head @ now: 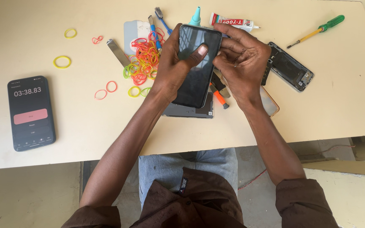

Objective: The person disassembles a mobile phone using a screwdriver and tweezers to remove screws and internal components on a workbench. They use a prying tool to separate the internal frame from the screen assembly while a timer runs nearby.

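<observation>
Both my hands hold a black smartphone (197, 80) above the cream table (43, 50), its dark glass facing up. My left hand (172, 63) grips its left edge, with the thumb pressed on the screen near the top. My right hand (241, 59) wraps the top right corner, fingers curled over the upper edge. Under the phone lies a grey flat panel (191, 112). A small orange-handled tool (219, 97) pokes out between my hands.
A pile of coloured rubber bands (142, 59) lies left of my hands, with loose ones scattered nearby. A phone showing a stopwatch (31, 113) sits at far left. An opened phone frame (290, 66), a glue tube (233, 21), a green-handled screwdriver (317, 31) and a metal strip (117, 51) lie around.
</observation>
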